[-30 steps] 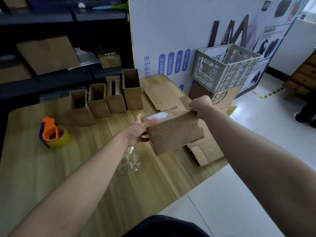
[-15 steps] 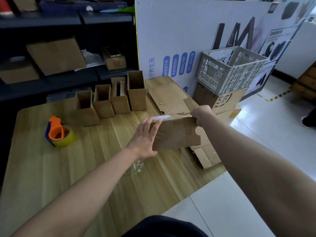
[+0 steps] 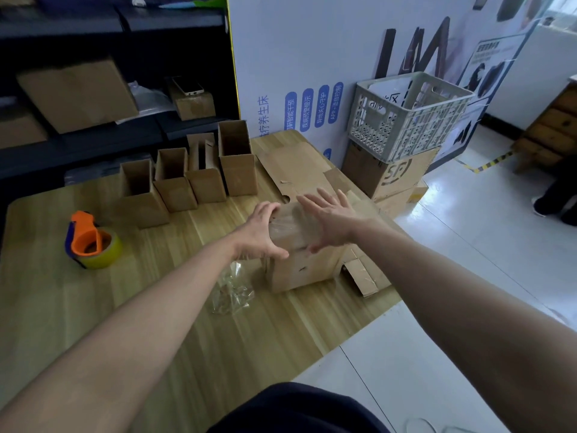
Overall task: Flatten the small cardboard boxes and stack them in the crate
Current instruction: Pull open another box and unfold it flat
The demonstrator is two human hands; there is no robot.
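While cardboard box (image 3: pixel 307 270) stands brown, tape-glossed | left hand (image 3: pixel 260 234) grips corner | right hand (image 3: pixel 332 221) flat, spread atop

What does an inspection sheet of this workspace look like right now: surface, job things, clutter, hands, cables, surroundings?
Surface: wooden table, pale planks, on a white tiled floor.
Job's things: one box under the hands at the table's right edge; four open boxes upright in a row behind; flattened cardboard lying behind the box; grey crate off the table, on a brown carton.
Clutter: orange tape dispenser at left; crumpled clear plastic beside the box.
Hands: left hand grips the box's left top edge; right hand flat, fingers spread, on its top.
Cables: nothing seen.
Surroundings: dark shelves holding cardboard; printed poster board behind the crate.
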